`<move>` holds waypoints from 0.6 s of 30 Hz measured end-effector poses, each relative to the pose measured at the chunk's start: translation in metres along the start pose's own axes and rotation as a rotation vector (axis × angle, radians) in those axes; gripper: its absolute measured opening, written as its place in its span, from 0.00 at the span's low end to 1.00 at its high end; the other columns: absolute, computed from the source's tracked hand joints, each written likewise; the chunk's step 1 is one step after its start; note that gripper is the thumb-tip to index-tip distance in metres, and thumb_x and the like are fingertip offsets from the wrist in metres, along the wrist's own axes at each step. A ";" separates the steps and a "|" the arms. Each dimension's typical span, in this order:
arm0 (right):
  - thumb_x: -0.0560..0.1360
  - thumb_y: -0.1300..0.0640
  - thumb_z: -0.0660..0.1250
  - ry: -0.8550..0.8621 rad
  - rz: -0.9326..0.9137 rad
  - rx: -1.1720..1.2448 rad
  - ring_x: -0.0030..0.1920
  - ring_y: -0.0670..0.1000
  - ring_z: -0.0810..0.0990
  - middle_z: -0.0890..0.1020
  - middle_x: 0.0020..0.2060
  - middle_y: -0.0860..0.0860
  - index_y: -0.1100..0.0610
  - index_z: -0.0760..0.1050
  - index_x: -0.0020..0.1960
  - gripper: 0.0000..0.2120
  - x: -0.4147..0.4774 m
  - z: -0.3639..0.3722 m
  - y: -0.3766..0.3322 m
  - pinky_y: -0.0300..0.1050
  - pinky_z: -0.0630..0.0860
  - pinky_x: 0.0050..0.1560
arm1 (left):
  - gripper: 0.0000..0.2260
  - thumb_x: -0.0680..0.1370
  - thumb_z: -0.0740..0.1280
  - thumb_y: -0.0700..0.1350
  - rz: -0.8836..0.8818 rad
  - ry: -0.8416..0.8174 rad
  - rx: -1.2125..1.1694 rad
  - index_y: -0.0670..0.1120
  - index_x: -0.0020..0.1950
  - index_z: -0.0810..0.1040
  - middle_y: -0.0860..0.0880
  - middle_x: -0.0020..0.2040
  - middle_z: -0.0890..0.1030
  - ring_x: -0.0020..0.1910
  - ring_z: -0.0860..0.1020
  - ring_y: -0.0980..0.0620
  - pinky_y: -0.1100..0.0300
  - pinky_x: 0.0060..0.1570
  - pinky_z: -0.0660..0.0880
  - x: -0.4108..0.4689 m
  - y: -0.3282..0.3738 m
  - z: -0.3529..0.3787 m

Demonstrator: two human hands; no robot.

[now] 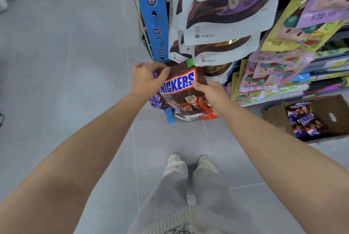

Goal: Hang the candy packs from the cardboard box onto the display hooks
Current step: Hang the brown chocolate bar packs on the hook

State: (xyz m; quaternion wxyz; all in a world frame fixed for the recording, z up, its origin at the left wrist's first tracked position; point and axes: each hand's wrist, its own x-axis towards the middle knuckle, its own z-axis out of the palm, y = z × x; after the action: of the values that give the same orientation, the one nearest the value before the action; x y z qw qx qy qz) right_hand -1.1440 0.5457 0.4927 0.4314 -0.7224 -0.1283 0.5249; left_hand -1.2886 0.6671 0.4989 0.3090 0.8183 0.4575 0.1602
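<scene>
- Cardboard box (pixel 321 107): stands open on the floor at my right, at the foot of the shelving. Snickers packs (pixel 306 120) lie inside in a loose heap.
- White chocolate bags (pixel 226 16): hang in overlapping tiers above my hands, just right of the blue upright post (pixel 151 16). Pastel pouches (pixel 283 35) hang further right.
- Candy pack (pixel 179 86): brown, Snickers-branded, held between both my hands in front of the lower rack, beside the blue post. Its top edge sits just under the lowest white bags. The logo faces me and tilts up to the right. Any hook is hidden behind it, so I cannot tell whether it is threaded on.
- Lower hung packs (pixel 188 112): blue, brown and orange ones show directly behind and beneath the held pack.
- Right hand (pixel 209 93): fingers curled round the pack's right edge, thumb on the front by the end of the logo.
- Left hand (pixel 146 79): pinches the pack's top left corner between thumb and fingertips.
</scene>
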 end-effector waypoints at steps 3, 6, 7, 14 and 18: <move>0.75 0.50 0.67 -0.060 0.063 0.134 0.52 0.53 0.81 0.82 0.52 0.53 0.56 0.74 0.56 0.13 0.004 0.009 -0.003 0.38 0.74 0.38 | 0.12 0.78 0.64 0.47 -0.042 -0.057 -0.164 0.41 0.56 0.77 0.44 0.53 0.82 0.53 0.79 0.50 0.54 0.51 0.78 0.000 -0.003 -0.012; 0.75 0.50 0.67 -0.091 0.033 0.196 0.51 0.53 0.81 0.82 0.51 0.52 0.53 0.75 0.52 0.10 0.007 0.019 -0.005 0.37 0.73 0.36 | 0.10 0.78 0.64 0.44 -0.013 0.027 -0.111 0.39 0.55 0.77 0.44 0.54 0.82 0.54 0.79 0.50 0.53 0.52 0.78 0.006 -0.003 -0.021; 0.75 0.49 0.67 -0.094 0.012 0.209 0.48 0.52 0.81 0.82 0.49 0.52 0.53 0.75 0.51 0.09 0.007 0.022 -0.007 0.37 0.74 0.37 | 0.10 0.78 0.64 0.44 -0.010 0.082 -0.112 0.39 0.55 0.77 0.44 0.54 0.82 0.53 0.79 0.51 0.54 0.53 0.78 0.009 -0.003 -0.023; 0.76 0.44 0.62 0.128 -0.124 0.022 0.34 0.48 0.80 0.81 0.45 0.50 0.53 0.72 0.57 0.15 0.016 0.039 -0.031 0.37 0.75 0.28 | 0.11 0.78 0.64 0.44 -0.097 0.347 -0.154 0.43 0.57 0.79 0.45 0.54 0.82 0.52 0.79 0.49 0.51 0.54 0.77 0.033 0.013 -0.022; 0.76 0.43 0.62 0.255 -0.201 -0.106 0.42 0.55 0.84 0.79 0.54 0.51 0.53 0.68 0.65 0.22 0.023 0.033 -0.035 0.35 0.70 0.23 | 0.12 0.79 0.61 0.48 -0.104 0.292 -0.021 0.45 0.58 0.79 0.47 0.54 0.82 0.52 0.80 0.50 0.56 0.50 0.78 0.038 0.020 -0.011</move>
State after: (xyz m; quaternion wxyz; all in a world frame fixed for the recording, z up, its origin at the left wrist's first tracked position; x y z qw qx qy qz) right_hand -1.1535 0.5978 0.5019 0.4556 -0.7886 -0.1716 0.3756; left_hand -1.2615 0.6955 0.5197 0.2553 0.7583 0.5375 0.2661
